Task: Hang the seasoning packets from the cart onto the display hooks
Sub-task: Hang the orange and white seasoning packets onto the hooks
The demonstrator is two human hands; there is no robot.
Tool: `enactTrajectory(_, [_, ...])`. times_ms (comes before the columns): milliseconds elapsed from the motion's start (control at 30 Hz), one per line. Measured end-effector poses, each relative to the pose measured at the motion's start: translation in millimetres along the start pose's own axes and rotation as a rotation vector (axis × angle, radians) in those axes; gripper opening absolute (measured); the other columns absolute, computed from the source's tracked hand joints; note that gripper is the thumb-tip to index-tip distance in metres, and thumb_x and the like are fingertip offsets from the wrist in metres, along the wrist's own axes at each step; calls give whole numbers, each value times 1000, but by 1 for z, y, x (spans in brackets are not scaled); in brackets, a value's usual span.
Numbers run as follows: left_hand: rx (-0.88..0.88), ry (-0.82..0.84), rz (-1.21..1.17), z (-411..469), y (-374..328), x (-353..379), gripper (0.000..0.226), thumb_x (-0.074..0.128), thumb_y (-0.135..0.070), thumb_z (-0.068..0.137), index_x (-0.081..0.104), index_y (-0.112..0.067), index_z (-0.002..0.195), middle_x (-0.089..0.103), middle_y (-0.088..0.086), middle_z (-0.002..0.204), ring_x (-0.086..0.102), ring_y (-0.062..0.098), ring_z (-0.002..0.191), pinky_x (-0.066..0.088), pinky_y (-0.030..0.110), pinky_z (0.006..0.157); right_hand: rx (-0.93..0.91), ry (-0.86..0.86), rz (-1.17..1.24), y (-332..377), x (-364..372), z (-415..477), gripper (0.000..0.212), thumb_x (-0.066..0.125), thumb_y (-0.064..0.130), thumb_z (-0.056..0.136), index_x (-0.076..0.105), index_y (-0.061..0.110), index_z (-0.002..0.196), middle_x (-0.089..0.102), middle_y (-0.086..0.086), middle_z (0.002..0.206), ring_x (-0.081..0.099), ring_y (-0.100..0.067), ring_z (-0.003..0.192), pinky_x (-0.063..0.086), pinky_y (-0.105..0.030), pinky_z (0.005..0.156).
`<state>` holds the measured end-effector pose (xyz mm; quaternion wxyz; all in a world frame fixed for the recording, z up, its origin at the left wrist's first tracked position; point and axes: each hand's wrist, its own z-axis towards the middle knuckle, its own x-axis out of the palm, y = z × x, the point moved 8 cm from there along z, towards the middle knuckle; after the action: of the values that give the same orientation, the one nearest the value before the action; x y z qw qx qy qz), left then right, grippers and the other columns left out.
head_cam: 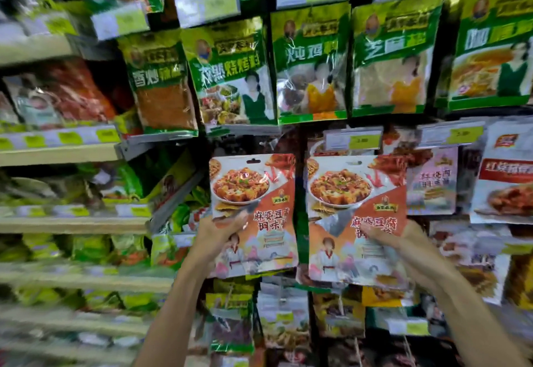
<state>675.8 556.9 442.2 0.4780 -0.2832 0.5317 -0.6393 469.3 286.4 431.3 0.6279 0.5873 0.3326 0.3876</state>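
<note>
My left hand point(221, 232) pinches the left packet point(253, 190) low on its edge, thumb in front. My right hand point(385, 236) pinches the right packet point(357, 193) the same way. Both are raised at the display. They seem light, floppy and slick; gripping nearer the hang hole point(253, 161) should steady them.

left orange packet point(253, 187) and right orange packet point(340, 187) each read 麻婆豆腐; a green packet point(310, 49) above apparently reads 炖鸡.
</note>
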Motion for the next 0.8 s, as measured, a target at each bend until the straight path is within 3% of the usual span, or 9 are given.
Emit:
enactTrajectory(67, [-6, 22, 4, 15, 10, -13, 54, 72, -46, 68, 55, 1, 47, 51, 10, 41, 50, 18, 39, 44, 22, 47, 10, -1, -3, -1, 20, 6, 40, 74, 28, 72, 67, 9, 107, 76, -3, 99, 72, -14, 92, 53, -21, 71])
enactTrajectory(133, [-23, 57, -10, 26, 19, -18, 53, 73, -49, 67, 56, -5, 43, 51, 8, 40, 50, 16, 38, 43, 20, 47, 12, -5, 10, -1, 35, 11, 41, 74, 28, 72, 67, 7, 107, 76, -4, 98, 72, -14, 92, 54, -18, 68])
enactTrajectory(200, [-55, 76, -29, 36, 29, -19, 49, 73, -53, 66, 56, -16, 39, 50, 5, 39, 50, 14, 39, 43, 21, 49, 2, -28, 14, -1, 43, 14, 39, 76, 30, 68, 69, 10, 101, 77, 1, 88, 73, -11, 83, 53, -19, 67])
enactTrajectory(267, [-76, 101, -34, 44, 34, -16, 46, 71, -56, 67, 57, -22, 39, 48, 0, 40, 50, 13, 42, 43, 25, 52, 6, -39, 10, -4, 46, 16, 32, 76, 29, 69, 69, 9, 92, 73, 3, 66, 72, -9, 66, 49, -25, 77])
enactTrajectory(300, [-76, 121, -38, 49, 35, -13, 45, 70, -56, 69, 58, -24, 40, 45, -4, 40, 50, 12, 43, 43, 26, 53, 7, -49, 7, -6, 46, 17, 31, 76, 29, 70, 69, 8, 92, 73, 2, 66, 72, -10, 67, 48, -29, 81])
enactTrajectory(433, [-49, 200, -73, 66, 33, 5, 37, 69, -52, 75, 71, -18, 61, 40, -7, 40, 47, 10, 42, 41, 24, 51, 15, -100, 13, -10, 41, 19, 41, 75, 26, 69, 68, 11, 107, 76, -3, 98, 72, -17, 91, 50, -32, 80])
enactTrajectory(533, [-21, 235, -81, 78, 28, 15, 34, 72, -56, 70, 69, -28, 52, 44, 7, 54, 46, 13, 46, 40, 25, 50, 13, -108, 19, -11, 39, 16, 43, 74, 24, 69, 67, 11, 110, 75, -3, 101, 72, -18, 93, 50, -30, 77])
enactTrajectory(667, [-46, 233, -131, 92, 32, 24, 54, 77, -57, 63, 59, -7, 63, 49, 13, 61, 48, 15, 45, 40, 30, 52, 6, -118, -2, -8, 41, 17, 44, 74, 24, 70, 66, 10, 111, 75, -2, 99, 71, -15, 92, 50, -29, 78])
enactTrajectory(800, [-65, 229, -164, 98, 34, 30, 54, 79, -54, 61, 59, -5, 72, 50, 11, 60, 49, 14, 45, 41, 26, 51, -3, -123, -26, -4, 46, 20, 43, 73, 26, 71, 66, 12, 111, 75, 1, 99, 71, -11, 91, 48, -26, 76])
